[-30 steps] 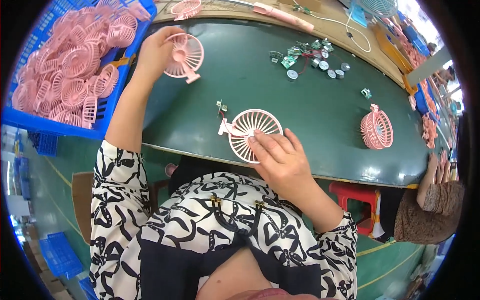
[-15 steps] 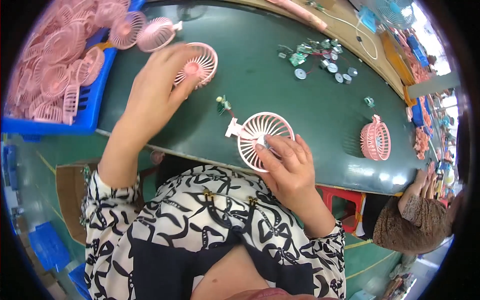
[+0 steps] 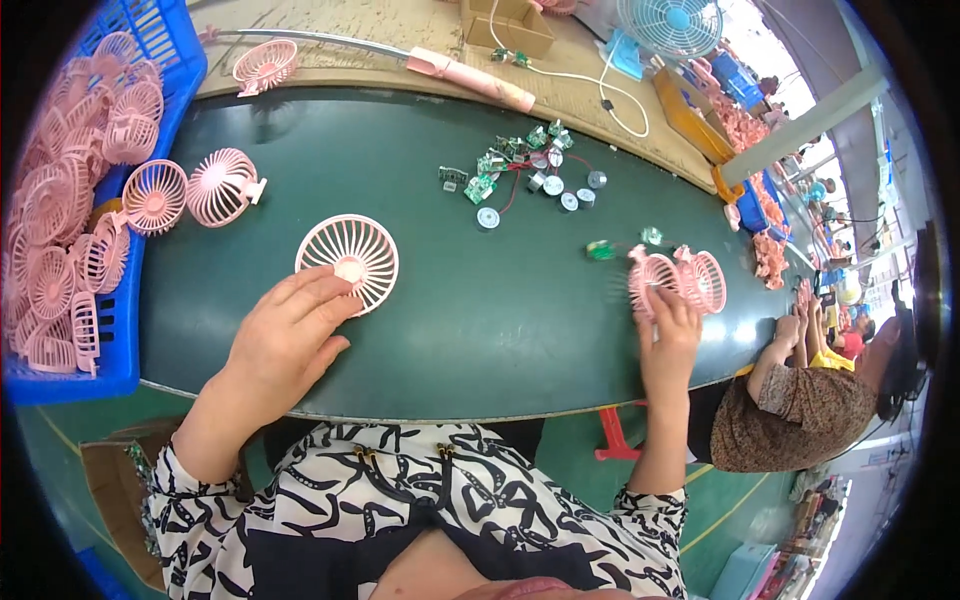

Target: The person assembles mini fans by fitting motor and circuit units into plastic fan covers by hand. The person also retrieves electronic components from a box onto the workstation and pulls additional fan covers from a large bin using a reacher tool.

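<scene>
with 12 o'clock straight away from you, a pink fan cage (image 3: pixel 370 252) lies flat on the green tabletop (image 3: pixel 480 330), at about 11 o'clock from you. its round face looks up, spokes fanning out from the hub to the rim; your fingers cover part of it and you can't see a stem, so which way its long axis runs can't be told. your left hand (image 3: pixel 285 335) comes in from 7 o'clock, palm down, fingers laid together toward 1 to 2 o'clock with the tips on the hub. it is about half open, the thumb stands clear of the rim, and the fingers rest on the cage without closing round it

at about 1 o'clock from you, a wired pink cage (image 3: pixel 655 272) stands tilted, its stem pointing to 11 o'clock, so its long axis runs from 11 to 5. a small green board (image 3: pixel 600 250) lies just beyond that stem, at 10 o'clock. your right hand (image 3: pixel 672 345) reaches up from 6 o'clock, fingers bent over the near rim; the cage is a little blurred, and you can't tell whether the fingers pinch it or only touch it. close beside, at 3 o'clock, a neighbouring pink cage (image 3: pixel 708 280) also sends its stem to 11 o'clock
</scene>
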Demonstrator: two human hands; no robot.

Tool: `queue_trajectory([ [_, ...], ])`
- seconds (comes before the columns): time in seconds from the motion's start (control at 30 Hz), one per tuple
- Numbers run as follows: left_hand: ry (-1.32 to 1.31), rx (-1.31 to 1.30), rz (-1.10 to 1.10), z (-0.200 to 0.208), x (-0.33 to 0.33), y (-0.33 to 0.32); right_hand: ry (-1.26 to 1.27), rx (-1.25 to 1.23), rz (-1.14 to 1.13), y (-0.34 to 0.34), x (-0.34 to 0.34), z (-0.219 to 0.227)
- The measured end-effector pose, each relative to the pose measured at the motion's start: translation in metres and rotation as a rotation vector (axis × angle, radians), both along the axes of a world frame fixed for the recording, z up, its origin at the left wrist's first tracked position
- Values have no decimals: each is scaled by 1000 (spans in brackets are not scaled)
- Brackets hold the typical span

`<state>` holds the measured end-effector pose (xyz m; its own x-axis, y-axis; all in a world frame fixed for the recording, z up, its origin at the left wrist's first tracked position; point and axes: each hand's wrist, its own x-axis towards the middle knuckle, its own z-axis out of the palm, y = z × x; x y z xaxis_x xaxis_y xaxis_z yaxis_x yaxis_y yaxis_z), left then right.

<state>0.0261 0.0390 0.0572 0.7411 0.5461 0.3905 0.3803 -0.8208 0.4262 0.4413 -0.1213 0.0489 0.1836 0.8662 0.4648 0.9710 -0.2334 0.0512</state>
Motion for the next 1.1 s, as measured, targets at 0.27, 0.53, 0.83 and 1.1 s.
queue_trajectory([
  [0.27,-97,-15,53,-2,5,-16,83,37,138,79,-9,43],
  [0.53,-159,-42,193,-9,0,-29,384,-108,123,203,-36,29],
  [0.83,-224,-188,217,-13,-13,-29,956,178,290,206,-46,32],
  [1.1,-166,-148,-143,-28,-19,-29,97,-132,712,138,-152,12],
])
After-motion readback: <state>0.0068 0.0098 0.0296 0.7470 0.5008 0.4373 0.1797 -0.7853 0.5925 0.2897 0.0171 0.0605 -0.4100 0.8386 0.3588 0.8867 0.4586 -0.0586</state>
